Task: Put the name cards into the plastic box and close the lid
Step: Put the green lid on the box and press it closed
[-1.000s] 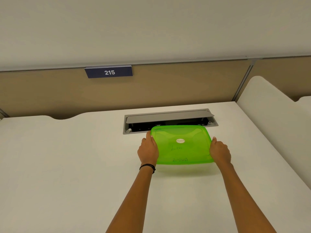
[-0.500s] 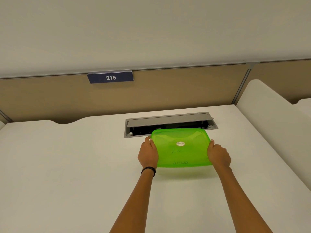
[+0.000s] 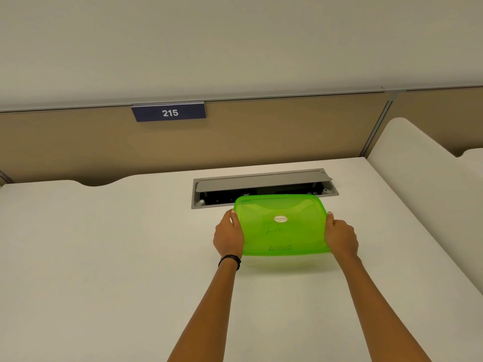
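Note:
A translucent plastic box with a bright green lid [image 3: 281, 226] sits on the white desk [image 3: 104, 257] in front of me. The lid lies flat on top and carries a small oval sticker and faint handwriting. My left hand [image 3: 228, 237] grips the box's left edge, thumb on the lid rim. My right hand [image 3: 341, 237] grips the right edge the same way. The clear lower part of the box shows faintly below the lid. No name cards can be seen; the inside is hidden by the lid.
Just behind the box a grey cable hatch [image 3: 264, 186] in the desk stands open. A beige partition with a blue "215" sign [image 3: 169, 112] closes off the back. A white rounded divider [image 3: 423, 184] borders the desk on the right.
Both hands stay on the box's sides and the lid now looks flatter. The view has shifted slightly, so the box sits a little lower in frame.

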Tool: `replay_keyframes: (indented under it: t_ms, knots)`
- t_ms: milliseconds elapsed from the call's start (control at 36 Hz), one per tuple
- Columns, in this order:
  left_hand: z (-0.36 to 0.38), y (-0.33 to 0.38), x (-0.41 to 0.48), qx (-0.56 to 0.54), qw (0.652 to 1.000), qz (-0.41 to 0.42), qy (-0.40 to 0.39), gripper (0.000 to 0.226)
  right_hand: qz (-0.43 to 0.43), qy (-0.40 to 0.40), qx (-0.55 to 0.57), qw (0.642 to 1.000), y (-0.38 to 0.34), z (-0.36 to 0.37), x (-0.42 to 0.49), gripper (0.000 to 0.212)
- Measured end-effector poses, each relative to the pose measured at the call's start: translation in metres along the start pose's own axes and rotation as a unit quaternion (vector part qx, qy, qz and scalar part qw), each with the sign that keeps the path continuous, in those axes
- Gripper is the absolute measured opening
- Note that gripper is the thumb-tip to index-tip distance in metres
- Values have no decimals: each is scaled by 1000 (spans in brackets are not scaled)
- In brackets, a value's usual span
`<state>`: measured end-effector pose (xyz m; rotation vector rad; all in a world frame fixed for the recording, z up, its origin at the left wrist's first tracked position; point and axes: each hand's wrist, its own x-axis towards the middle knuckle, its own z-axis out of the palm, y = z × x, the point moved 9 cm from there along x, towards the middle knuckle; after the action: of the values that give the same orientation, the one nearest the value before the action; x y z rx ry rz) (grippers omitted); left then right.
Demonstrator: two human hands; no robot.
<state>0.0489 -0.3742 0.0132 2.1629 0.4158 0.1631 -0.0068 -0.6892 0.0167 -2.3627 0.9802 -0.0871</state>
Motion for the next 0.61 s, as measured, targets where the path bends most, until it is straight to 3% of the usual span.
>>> replay_keyframes:
  t_ms: [611]
  knots:
    - [2, -3, 1, -11, 1000, -9, 0, 38, -11, 6, 36, 999, 7, 5, 8, 64]
